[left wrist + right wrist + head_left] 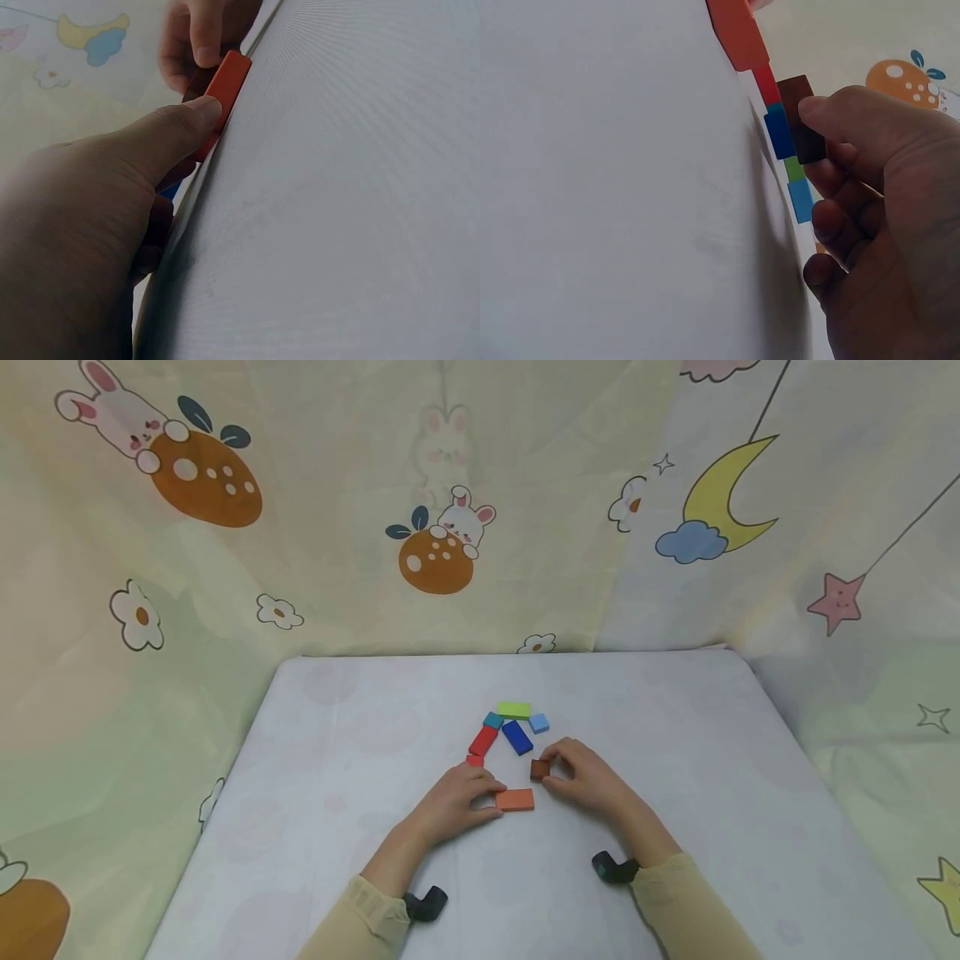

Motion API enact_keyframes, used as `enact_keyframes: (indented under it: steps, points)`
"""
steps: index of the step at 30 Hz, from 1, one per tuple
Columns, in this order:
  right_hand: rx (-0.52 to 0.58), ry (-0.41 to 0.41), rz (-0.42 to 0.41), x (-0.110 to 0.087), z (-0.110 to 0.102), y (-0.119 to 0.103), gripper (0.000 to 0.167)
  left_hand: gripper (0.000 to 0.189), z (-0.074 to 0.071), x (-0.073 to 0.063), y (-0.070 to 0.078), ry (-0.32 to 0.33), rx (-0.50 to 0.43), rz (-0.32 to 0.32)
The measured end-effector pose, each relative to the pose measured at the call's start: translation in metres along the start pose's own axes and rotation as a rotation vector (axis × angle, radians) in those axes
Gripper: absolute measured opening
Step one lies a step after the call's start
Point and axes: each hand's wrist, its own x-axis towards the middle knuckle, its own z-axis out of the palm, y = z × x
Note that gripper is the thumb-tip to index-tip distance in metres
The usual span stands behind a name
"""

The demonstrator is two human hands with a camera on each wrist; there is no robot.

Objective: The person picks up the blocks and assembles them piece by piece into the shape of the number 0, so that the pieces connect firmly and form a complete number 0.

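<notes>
My left hand pinches the left end of an orange rectangular block low over the white tabletop. In the left wrist view the thumb presses on that orange block. Just right of it, my right hand holds a small brown block between thumb and fingers. The right wrist view shows this brown block standing upright in the pinch. A small red block touches or sits close behind my left fingers, partly hidden. Beyond it lies a longer red block.
Farther back, a teal block, a lime green block and a light blue block form an arch. A dark blue block lies slanted inside. Patterned cloth hangs behind the white table.
</notes>
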Motion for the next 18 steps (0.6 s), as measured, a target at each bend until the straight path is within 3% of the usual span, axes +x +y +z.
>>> enact_keyframes:
  steps: [18]
  points:
    - [-0.038,0.024,-0.062,-0.013,0.010,0.010,0.029,0.040,-0.001,-0.001,0.001,0.021,-0.017,0.005]
